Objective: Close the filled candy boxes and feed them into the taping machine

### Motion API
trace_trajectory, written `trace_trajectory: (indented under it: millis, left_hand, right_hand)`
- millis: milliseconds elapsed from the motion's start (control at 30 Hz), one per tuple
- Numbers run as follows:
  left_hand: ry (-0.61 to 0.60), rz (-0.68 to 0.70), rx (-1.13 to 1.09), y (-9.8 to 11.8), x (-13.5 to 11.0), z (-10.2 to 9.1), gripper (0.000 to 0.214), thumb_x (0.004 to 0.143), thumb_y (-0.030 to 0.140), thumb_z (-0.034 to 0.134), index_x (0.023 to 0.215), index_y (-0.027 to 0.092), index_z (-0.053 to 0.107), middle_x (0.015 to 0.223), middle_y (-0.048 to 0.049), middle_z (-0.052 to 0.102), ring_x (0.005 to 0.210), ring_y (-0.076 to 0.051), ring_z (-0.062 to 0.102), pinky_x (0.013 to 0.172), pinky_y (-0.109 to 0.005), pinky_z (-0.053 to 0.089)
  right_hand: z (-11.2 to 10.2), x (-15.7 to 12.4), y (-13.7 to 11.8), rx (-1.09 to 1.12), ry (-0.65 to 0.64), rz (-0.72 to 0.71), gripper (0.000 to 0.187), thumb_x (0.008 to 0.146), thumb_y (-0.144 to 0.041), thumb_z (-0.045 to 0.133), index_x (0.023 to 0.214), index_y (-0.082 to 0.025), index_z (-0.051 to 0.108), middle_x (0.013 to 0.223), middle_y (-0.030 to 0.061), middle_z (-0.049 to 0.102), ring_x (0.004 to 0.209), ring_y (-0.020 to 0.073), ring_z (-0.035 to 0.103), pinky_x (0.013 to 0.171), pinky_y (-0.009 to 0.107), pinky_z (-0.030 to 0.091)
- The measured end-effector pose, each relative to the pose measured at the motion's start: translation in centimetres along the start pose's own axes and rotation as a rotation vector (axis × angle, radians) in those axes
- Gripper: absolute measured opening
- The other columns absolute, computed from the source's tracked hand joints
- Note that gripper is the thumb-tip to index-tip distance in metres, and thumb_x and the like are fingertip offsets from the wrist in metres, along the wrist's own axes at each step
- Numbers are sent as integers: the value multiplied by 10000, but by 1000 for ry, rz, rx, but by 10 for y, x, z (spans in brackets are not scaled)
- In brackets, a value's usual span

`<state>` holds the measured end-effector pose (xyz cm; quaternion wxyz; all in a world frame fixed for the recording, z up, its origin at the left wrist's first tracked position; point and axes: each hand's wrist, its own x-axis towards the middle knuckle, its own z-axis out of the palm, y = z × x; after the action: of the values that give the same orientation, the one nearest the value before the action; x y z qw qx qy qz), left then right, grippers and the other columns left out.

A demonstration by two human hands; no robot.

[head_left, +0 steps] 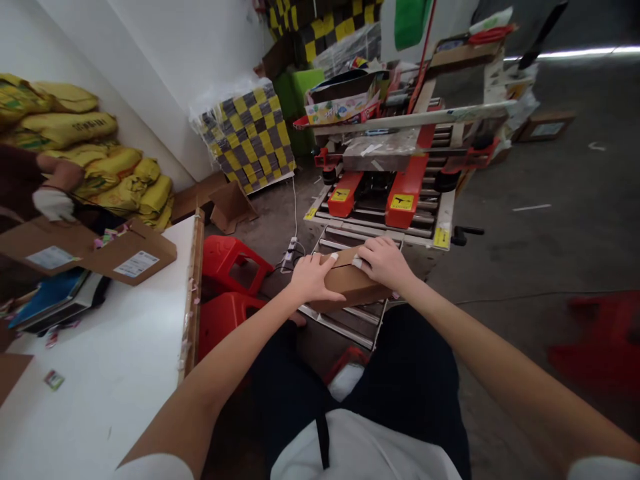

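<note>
A small brown cardboard box (350,283) lies on the roller bed at the near end of a carton-sealing machine (395,193). My left hand (313,277) presses on the box's left top with its fingers curled over the flaps. On the right top my right hand (383,261) does the same, fingers bent down on the cardboard. Both hands hold the box flaps down. The machine's red belt guides (400,193) stand just beyond the box.
A white table (100,373) stands at my left with open cardboard boxes (125,257) and a scale. Another person's gloved hand (53,203) reaches over them. Red stools (230,263) sit between table and machine; another red stool (600,347) is right. Yellow sacks (75,133) lie against the wall.
</note>
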<state>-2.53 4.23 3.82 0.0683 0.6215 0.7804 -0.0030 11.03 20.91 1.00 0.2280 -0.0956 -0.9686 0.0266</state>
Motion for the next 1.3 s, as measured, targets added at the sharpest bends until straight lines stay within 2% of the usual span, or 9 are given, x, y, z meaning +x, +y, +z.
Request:
trace_trajectory:
  millis: [100,200,400,567,700,800,933,1133,1300]
  left_hand:
    - [50,-244,-14,24,7,4,985,613,800,554,1386,204,421,1151,-178,570,1035,-333,549,901,-428,381]
    - [62,-394,-14,43,15,4,736,770,549,553,1389,175,418,1141,-206,576,1015,-330,573,868,-429,395]
    - [-124,-243,9,34,19,-19,760,726,381,609,1395,104,376,1063,-219,618,990,-343,608,814,-419,455]
    - [-307,-101,-89,14,20,-37,765,722,525,616,1320,83,439,1052,-199,661,968,-329,644,797,-386,500]
    - [-364,-83,-155,9,24,-41,611,742,583,582,1172,149,562,1065,-162,679,979,-342,649,803,-418,511]
    - [-351,-71,-183,10,24,-40,524,756,512,600,1143,160,585,1060,-146,686,978,-338,651,809,-424,515]
    - [-266,-75,-254,4,24,-30,595,746,405,627,1249,103,529,1068,-178,677,979,-345,644,832,-442,504]
    - [25,-361,-1094,-30,3,20,551,768,380,585,1257,129,542,1182,-122,643,901,-197,648,816,-320,517]
    - [81,-623,-1358,-33,-71,70,579,720,480,557,1168,116,603,1107,-132,669,838,-206,650,711,-344,539]
  right_hand:
    - [11,-6,-9,29,91,77,267,929,-241,395,967,-157,646,963,111,622,956,240,515,984,425,345]
    - [24,-17,-33,101,60,155,428,953,-311,313,1273,-102,506,1329,173,493,1261,286,392,1057,488,307]
    - [19,-12,-55,238,-237,281,752,896,-585,360,1423,-51,319,1512,219,202,1409,352,148,1115,575,204]
    - [3,6,-38,281,-460,183,967,784,-746,433,1427,-34,313,1515,253,142,1408,397,86,1126,596,131]
    - [0,0,-44,341,-507,110,1258,566,-824,593,1452,-15,213,1513,292,51,1402,430,21,1112,617,146]
    - [1,-10,-62,283,-452,159,1306,499,-610,775,1459,1,134,1511,303,11,1402,430,13,1125,593,152]
    - [2,-14,-73,198,-408,200,1082,566,-251,708,1457,-20,140,1522,270,69,1410,396,54,1140,562,163]
    - [29,12,-14,58,-383,155,1012,595,-404,753,1396,10,291,1477,317,194,1375,434,182,1094,567,262]
    - [40,72,77,-36,-243,74,784,736,-545,616,1245,35,477,1294,345,451,1214,423,454,941,503,427]
